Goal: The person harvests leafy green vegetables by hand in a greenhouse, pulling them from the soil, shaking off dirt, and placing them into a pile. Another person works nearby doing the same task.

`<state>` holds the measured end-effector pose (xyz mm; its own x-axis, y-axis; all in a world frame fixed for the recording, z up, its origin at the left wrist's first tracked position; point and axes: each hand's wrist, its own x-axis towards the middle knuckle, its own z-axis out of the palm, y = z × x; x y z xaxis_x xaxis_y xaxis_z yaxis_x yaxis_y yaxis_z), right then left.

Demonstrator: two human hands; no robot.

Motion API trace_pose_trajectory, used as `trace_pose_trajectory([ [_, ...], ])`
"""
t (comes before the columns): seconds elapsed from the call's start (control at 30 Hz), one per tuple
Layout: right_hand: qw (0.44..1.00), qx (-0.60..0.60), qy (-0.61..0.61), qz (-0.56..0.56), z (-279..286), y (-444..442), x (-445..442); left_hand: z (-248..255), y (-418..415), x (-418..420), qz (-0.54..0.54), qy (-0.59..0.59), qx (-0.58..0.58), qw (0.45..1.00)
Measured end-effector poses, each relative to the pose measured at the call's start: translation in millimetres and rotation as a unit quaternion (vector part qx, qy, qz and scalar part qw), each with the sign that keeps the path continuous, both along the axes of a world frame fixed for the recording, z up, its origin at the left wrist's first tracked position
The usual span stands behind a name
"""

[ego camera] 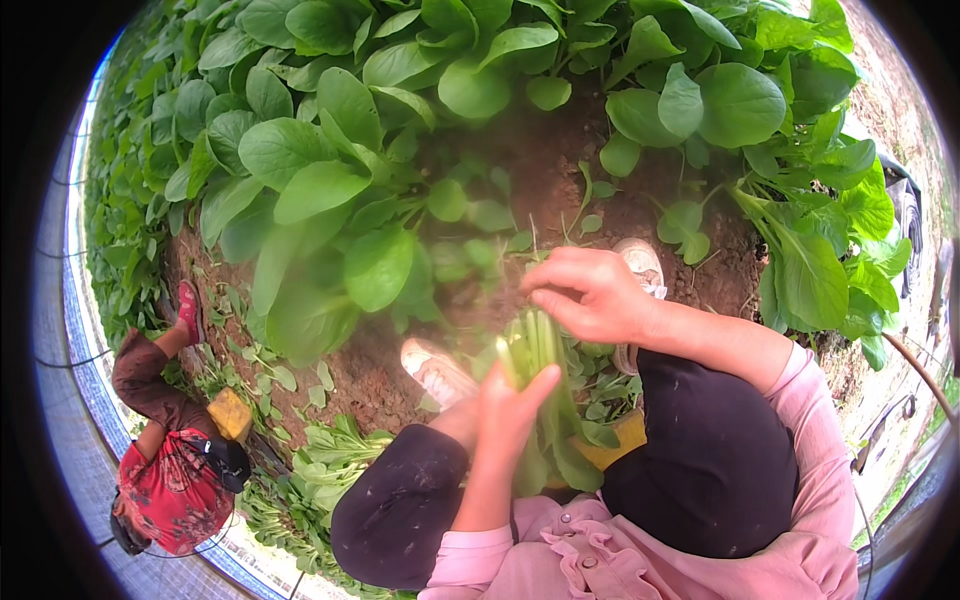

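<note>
My left hand (pixel 506 409) grips a bunch of leafy greens (pixel 551 397) around its pale stalks, with the thumb laid across the front. The cut stalk ends point up and away from me, and the leaves hang down towards my lap. My right hand (pixel 589 289) is just beyond those ends, palm down, with its fingers curled in towards the thumb. Whether something small is between these fingers cannot be made out. Past the right hand lies brown soil with a few small seedlings, partly hazy.
Dense leafy plants (pixel 345 172) grow ahead and left; another leans at right (pixel 806 255). Picked greens (pixel 337 457) lie in a heap beside my left knee. A yellow object (pixel 615 442) shows between my legs. At far left another person (pixel 176 480) bends near a yellow block (pixel 230 414).
</note>
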<state>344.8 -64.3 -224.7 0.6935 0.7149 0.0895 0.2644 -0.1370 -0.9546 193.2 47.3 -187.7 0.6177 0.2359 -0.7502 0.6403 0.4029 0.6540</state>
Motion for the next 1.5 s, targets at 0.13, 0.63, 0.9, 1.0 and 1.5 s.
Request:
trace_pose_trajectory([
  [0.13,0.979,0.017,0.196,-0.047,3,-2,3,0,0,0,-0.002,-0.001,-0.002,1.000],
  [0.63,0.928,-0.081,0.347,0.108,-10,1,-4,-2,1,-2,0.001,0.008,-0.020,1.000],
  [0.9,0.916,0.007,0.391,0.085,-6,0,-6,4,1,3,0.024,-0.001,-0.021,1.000],
  [1.0,0.919,-0.017,0.375,0.118,-10,5,-12,4,2,2,-0.010,-0.005,-0.026,1.000],
  [1.5,0.804,0.181,0.566,-0.007,6,-2,2,13,-14,8,-0.005,0.022,-0.051,0.998],
])
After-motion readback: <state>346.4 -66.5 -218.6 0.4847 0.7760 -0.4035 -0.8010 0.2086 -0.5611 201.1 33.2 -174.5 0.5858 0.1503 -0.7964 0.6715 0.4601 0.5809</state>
